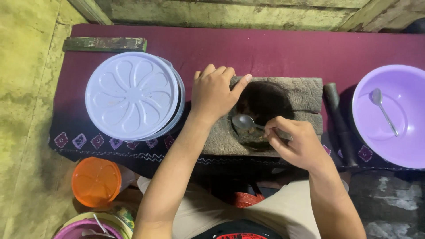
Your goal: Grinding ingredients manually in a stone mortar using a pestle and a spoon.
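Over the dark bowl of the stone mortar (265, 115) the right hand (297, 144) is curled shut around the handle of a metal spoon (244, 121), fingers pinching it near the rim while the spoon's bowl faces up inside the hollow, above a dark paste at the bottom. The right forearm comes up from the lower right, wrist bent slightly inward. The left hand (214, 90) lies flat and loosely open on the mortar's left edge, palm down, fingers together and the thumb stretched toward the hollow's rim; it grips nothing, only presses on the stone. Its forearm runs down and left toward the person's lap.

The mortar sits on a maroon cloth (248, 48) with a patterned border. Just left of the left hand stands a round container with a pale lilac flower-embossed lid (132, 95), close to the wrist. To the right of the mortar lies a dark stone pestle (338, 121), and beyond it a purple plastic basin (398, 115) holding a second spoon (384, 110). On the floor at lower left sits an orange lidded tub (96, 181).
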